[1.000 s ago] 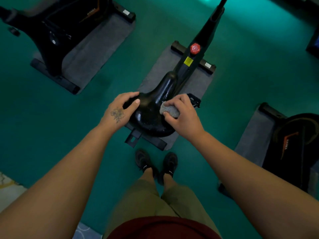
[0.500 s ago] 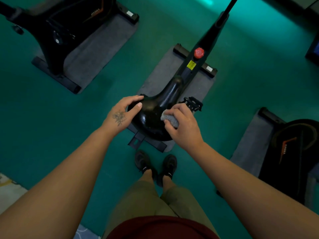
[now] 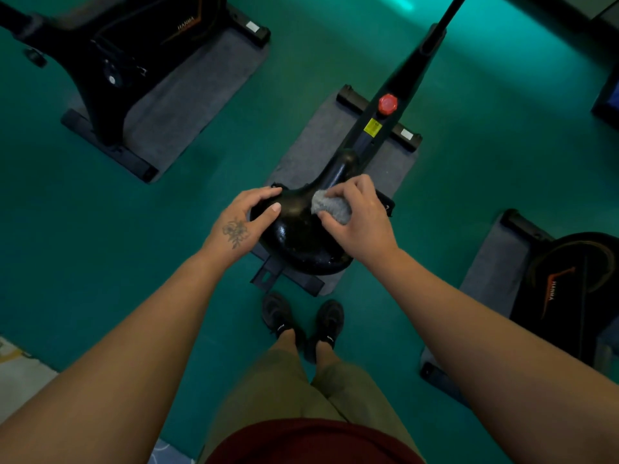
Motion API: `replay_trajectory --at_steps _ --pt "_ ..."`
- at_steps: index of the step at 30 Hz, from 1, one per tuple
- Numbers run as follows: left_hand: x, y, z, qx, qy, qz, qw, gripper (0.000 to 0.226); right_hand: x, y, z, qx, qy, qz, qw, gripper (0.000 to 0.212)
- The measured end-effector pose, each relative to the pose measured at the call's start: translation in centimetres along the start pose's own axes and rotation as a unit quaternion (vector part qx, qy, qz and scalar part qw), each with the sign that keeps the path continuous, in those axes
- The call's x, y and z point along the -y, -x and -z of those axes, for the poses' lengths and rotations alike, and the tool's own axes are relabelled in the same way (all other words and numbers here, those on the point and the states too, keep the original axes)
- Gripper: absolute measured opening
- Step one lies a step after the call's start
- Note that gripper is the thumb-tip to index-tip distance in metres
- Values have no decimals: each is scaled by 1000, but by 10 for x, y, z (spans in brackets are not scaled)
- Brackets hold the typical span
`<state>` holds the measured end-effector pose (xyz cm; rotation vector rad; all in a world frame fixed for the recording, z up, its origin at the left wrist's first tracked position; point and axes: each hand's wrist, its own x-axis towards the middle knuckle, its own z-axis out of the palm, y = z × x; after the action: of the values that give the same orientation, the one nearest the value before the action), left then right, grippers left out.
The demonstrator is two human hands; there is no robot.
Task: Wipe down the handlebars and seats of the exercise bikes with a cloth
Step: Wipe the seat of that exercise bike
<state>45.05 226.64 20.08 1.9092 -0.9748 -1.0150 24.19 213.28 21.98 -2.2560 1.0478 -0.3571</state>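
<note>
The black, glossy seat (image 3: 298,236) sits level on its bike, nose pointing away. A grey cloth (image 3: 330,205) lies bunched on its right side.

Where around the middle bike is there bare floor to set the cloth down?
Bare green floor lies between the middle bike's grey mat and the left bike's mat, and again right of it, toward the right bike's mat. The seat is crowded: left hand grips it, right hand presses the cloth there.
</note>
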Motion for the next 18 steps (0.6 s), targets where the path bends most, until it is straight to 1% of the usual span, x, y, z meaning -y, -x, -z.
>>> replay_trajectory --at_steps 5,14,16,18 --pt "7 -2 2 15 -4 0 1000 32 0 26 -8 -6 29 4 1000 30" --pt "10 -3 5 33 25 11 999 39 21 -31 -17 4 116 24 993 32" --pt "9 -3 5 33 34 16 999 40 25 -29 -22 7 120 21 992 32" --pt "9 -3 5 34 37 14 999 40 30 -15 -24 14 111 38 993 31"
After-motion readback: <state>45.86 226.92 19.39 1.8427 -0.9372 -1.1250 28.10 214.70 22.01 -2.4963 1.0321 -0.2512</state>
